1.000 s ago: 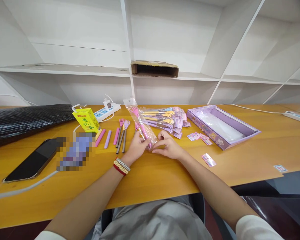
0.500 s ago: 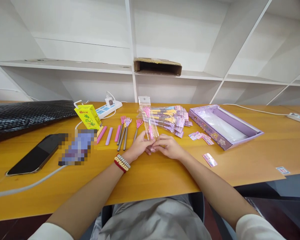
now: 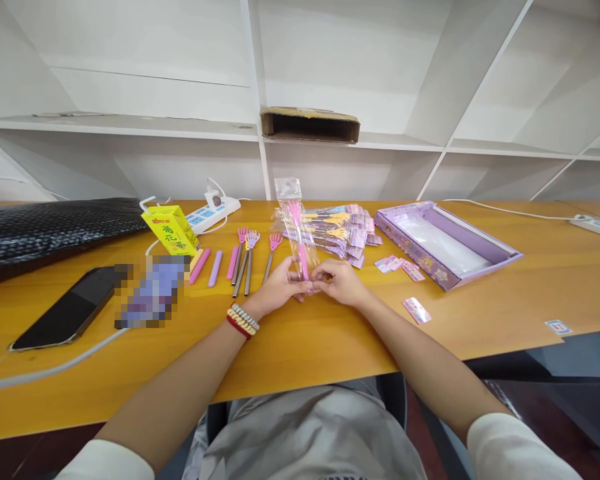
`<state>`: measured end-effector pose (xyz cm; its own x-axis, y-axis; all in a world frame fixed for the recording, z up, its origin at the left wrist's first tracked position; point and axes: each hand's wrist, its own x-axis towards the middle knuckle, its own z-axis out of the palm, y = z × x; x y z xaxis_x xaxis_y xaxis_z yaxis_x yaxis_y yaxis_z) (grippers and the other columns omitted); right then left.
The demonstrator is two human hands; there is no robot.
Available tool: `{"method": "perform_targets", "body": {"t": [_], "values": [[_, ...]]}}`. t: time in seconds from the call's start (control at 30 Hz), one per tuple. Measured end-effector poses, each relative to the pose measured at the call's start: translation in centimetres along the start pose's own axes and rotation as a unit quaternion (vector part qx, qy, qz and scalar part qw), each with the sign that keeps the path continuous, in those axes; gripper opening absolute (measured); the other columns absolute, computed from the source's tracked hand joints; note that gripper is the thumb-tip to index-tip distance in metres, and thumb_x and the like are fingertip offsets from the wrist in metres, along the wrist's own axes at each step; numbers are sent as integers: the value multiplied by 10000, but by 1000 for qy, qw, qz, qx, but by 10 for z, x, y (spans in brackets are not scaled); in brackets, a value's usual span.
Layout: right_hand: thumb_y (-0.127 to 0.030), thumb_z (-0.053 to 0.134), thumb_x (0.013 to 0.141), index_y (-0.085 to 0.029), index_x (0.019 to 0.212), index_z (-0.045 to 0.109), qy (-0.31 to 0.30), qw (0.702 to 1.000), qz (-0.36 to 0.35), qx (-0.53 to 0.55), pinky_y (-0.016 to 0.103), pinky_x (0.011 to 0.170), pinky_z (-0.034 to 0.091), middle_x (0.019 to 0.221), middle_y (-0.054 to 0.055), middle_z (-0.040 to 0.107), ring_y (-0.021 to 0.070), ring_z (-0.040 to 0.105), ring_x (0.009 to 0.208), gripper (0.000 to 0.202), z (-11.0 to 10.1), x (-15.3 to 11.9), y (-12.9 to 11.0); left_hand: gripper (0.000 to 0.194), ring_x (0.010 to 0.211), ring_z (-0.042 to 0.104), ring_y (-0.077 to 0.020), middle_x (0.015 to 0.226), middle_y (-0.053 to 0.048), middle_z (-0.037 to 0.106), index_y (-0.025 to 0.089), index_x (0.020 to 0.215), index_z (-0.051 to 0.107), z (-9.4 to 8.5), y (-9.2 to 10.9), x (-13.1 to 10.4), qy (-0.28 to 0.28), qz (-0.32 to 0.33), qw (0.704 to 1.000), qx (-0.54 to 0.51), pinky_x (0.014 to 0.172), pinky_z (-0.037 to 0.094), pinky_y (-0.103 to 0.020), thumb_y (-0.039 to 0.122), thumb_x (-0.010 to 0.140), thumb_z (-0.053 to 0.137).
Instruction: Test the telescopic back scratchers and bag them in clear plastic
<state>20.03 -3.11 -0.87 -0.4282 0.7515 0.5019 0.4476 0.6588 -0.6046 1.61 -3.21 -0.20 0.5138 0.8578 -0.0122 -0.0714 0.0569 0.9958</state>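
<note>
Between left hand (image 3: 281,287) and right hand (image 3: 341,281), a clear plastic bag (image 3: 293,235) containing a pink back scratcher (image 3: 303,255) is pinched near its bottom.

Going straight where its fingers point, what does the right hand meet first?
The right hand would probably meet the clear bag first, with the left hand just beyond; depth is unclear.

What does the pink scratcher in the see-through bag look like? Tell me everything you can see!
The pink scratcher has a pink head like a tiny hand with spread fingers, a thin, silvery, metal-looking rod and a smooth pink handle that looks like plastic. It lies inside a clear bag, its head pointing away from the person. The left hand and right hand hold the bag near the handle end, where fingers hide some of it.
</note>
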Motion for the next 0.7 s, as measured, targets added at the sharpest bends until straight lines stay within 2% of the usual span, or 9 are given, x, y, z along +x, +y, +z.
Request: {"method": "perform_targets", "body": {"t": [0.13, 0.27, 0.4, 0.57, 0.7], "values": [[-384, 695, 698, -171, 764, 583, 16, 999, 37, 16, 211, 529, 369, 598, -28, 530, 85, 453, 529, 250, 2, -1, 4, 529, 657, 633, -163, 739, -31, 654, 183, 1127, 393, 1, 0, 1, 2, 1, 1000, -7, 534, 490, -246, 297, 700, 683], [-445, 710, 658, -176, 801, 530, 37, 997, 62, 27, 210, 497, 349, 552, -55, 480, 78, 417, 487, 354, 1, -1, 3, 584, 602, 614, -153, 678, -14, 638, 171, 1160, 401, 2, 2, 1, 23, 7, 1000, -11, 538, 488, -258, 310, 678, 701], [-467, 659, 703, -183, 875, 475, 52, 993, 87, 65, 220, 502, 349, 574, -55, 472, 88, 417, 502, 380, -2, 0, 1, 597, 568, 586, -133, 665, 1, 617, 176, 1175, 417, 4, 3, 0, 45, 30, 998, -17, 505, 467, -235, 306, 667, 703], [-491, 586, 760, -173, 944, 490, 24, 982, 127, 138, 225, 521, 369, 628, -35, 515, 99, 462, 542, 380, -3, 2, 2, 599, 521, 532, -99, 636, 23, 592, 174, 1200, 400, 4, 2, 0, 58, 32, 998, -4, 497, 451, -222, 303, 686, 681], [-504, 524, 801, -140, 848, 589, -61, 967, 127, 212, 244, 599, 416, 738, 19, 613, 125, 539, 641, 374, -2, 2, 0, 631, 567, 551, -117, 674, 0, 611, 159, 1237, 388, 2, 2, 0, 35, 36, 999, 12, 518, 451, -238, 319, 698, 675]]}}
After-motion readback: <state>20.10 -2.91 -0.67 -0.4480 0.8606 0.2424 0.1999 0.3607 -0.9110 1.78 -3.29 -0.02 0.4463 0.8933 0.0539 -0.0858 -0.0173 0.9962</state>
